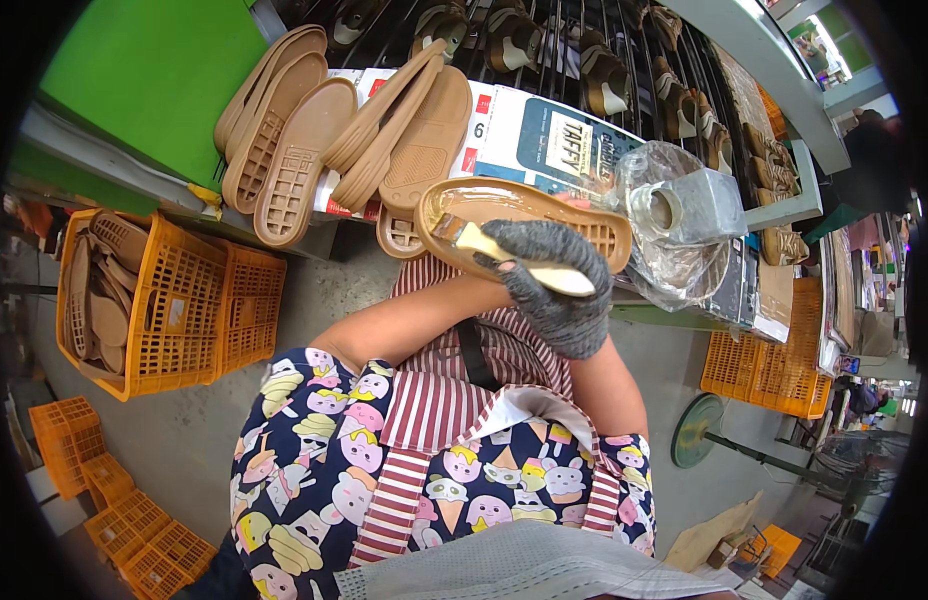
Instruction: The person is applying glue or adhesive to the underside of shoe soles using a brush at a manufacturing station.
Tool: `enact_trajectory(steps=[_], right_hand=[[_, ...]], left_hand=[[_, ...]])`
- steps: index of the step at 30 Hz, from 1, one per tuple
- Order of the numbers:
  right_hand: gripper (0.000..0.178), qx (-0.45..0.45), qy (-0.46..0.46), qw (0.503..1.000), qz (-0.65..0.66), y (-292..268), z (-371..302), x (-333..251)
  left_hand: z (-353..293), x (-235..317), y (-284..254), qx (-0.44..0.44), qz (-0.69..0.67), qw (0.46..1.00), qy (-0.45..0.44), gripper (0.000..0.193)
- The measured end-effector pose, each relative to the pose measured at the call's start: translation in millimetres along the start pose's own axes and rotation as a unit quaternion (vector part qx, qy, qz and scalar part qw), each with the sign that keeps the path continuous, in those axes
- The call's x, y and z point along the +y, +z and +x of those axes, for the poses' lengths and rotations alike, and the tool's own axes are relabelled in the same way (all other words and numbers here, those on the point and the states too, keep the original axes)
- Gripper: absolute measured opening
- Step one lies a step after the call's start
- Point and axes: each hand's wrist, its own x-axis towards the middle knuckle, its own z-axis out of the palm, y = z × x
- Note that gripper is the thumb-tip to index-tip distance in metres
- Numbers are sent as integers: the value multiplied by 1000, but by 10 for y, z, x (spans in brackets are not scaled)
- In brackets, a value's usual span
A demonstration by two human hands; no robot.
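Note:
My left hand [572, 201] supports a tan shoe sole [606, 232] from beneath, mostly hidden by it; only some fingertips show at its far edge. The sole's hollow inner side faces up, with a grid at one end and a wet, glossy coat at the other. In a grey knitted glove, my right hand [559, 285] grips a flat brush [549, 277] with a pale handle. The bristles touch the inside of the sole near its left end. Right of the sole, a clear plastic container [689, 208] lies on crumpled clear plastic [664, 275].
More tan soles [304, 150] lean and lie along the bench at left. Behind, a black rack [559, 60] carries several shoes. An orange crate [174, 320] of soles stands low at left. Another orange crate [764, 370] and a round green base [696, 430] are at right.

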Motion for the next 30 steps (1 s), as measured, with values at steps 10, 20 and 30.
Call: enact_trajectory(steps=[10,20,30], right_hand=[[18,-112,138,978,106,-570,249,-8],[15,202,186,961,25,-1314,-177,16],[16,268,237,906,-225,-1778,-333,868]], left_hand=[[-112,149,220,-206,699,655,-199,52],[-50,399,123,-89,379,908,-153,62],[15,392,136,96,219,962,-128,82]])
